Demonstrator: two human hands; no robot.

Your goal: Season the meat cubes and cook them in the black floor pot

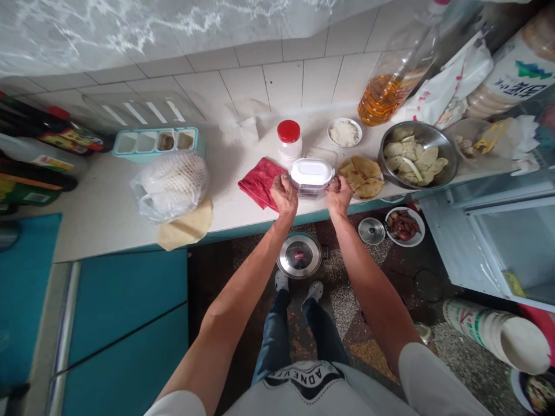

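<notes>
A small clear plastic container with a white lid (312, 173) is at the front edge of the counter. My left hand (284, 195) is closed on its left side and my right hand (339, 196) on its right side, fingers curled at the lid's ends. Under and beside my left hand lies a folded red cloth (260, 180). A white jar with a red cap (289, 141) stands just behind the container. To the right of my right hand, browned flatbread pieces (361, 177) lie near the counter edge.
A steel bowl (451, 173) of pale dough-like pieces, a small bowl of white stuff (344, 133) and an oil bottle (384, 95) stand right. Left are a bagged white bundle (173, 182) and a seasoning box (130, 144). A lidded pot (289, 263) sits on the floor.
</notes>
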